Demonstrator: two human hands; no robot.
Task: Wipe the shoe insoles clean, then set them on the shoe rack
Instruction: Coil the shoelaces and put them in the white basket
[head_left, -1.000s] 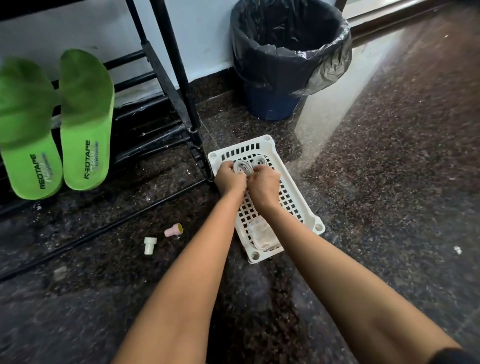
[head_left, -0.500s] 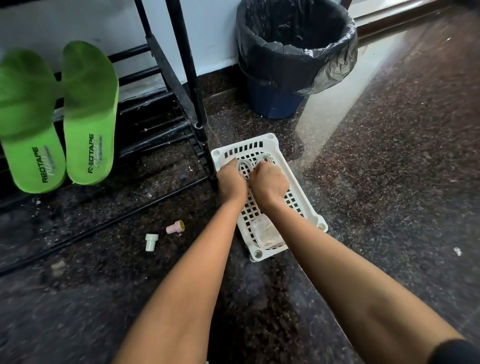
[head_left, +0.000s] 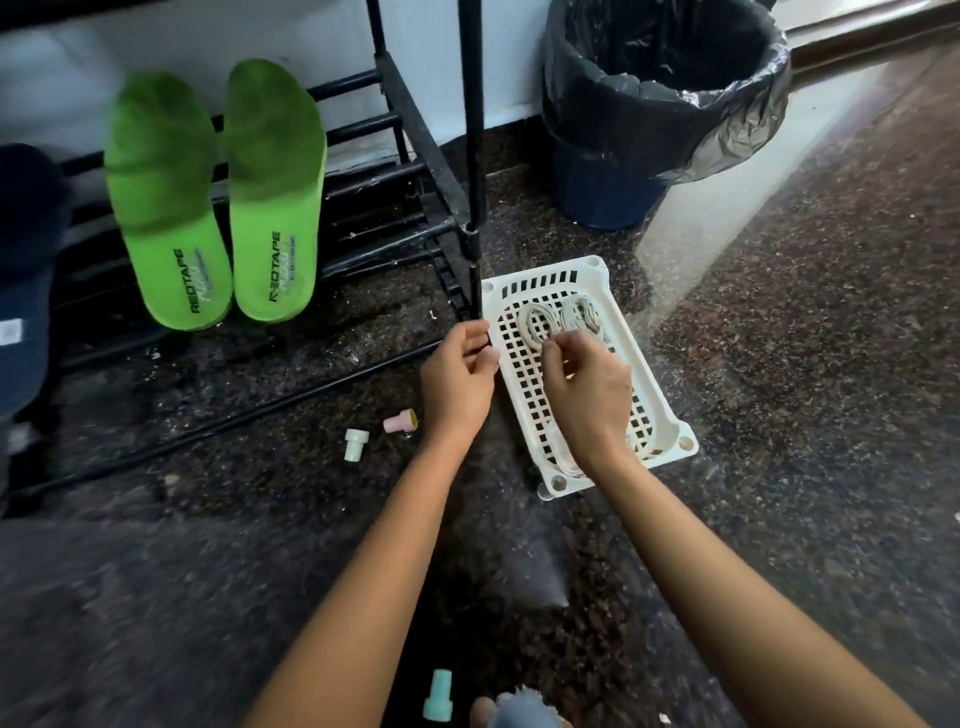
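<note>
While your hands work at the white plastic basket (head_left: 655, 396), the two green insoles (head_left: 272, 197) lie side by side on the bars of the black shoe rack (head_left: 415, 135), heels toward you, well apart from both hands. Your right hand (head_left: 587, 395) hangs over the basket with fingers curled, pinching the near edge of the coiled shoelaces (head_left: 537, 319) lying inside. Your left hand (head_left: 457, 384) sits loosely curled at the basket's left rim; you cannot tell whether it grips that rim. The rack's upright post (head_left: 474, 156) stands just beside the basket's far left corner, between basket and insoles. A pink cap (head_left: 400, 421) and a cream cap (head_left: 356, 444) lie on the speckled floor (head_left: 805, 364) near your left wrist, a teal one (head_left: 437, 702) close to you. A bin with a black liner (head_left: 665, 104) stands beyond the basket.
</note>
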